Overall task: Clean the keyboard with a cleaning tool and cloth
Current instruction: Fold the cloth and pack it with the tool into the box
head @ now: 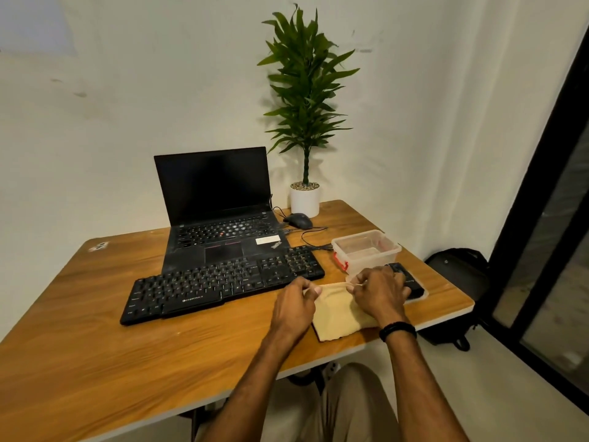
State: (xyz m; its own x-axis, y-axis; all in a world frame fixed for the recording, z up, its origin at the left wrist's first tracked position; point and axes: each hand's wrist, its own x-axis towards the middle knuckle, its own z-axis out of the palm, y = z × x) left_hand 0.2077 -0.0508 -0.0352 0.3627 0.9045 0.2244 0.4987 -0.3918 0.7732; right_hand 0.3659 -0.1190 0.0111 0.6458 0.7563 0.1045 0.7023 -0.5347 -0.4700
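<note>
While your left hand [294,306] and right hand [379,293] pinch the soft beige cloth [338,317], it lies near the counter's [127,362] right edge. The black keyboard [220,283] sits just beside it.

Quick headcount: one wooden desk [95,362], one open laptop [220,205], one black external keyboard [220,285], so two sets of keys total. One wired mouse [298,220], one potted plant [305,122] in a white pot, one clear plastic box [366,252] with red latches. One beige cloth [334,317], one black gadget [411,282] lying on it, can't tell what exactly. Two hands: left hand [294,306], right hand [381,293]. One black wristband [397,330]. One backpack [459,272] on the floor.
</note>
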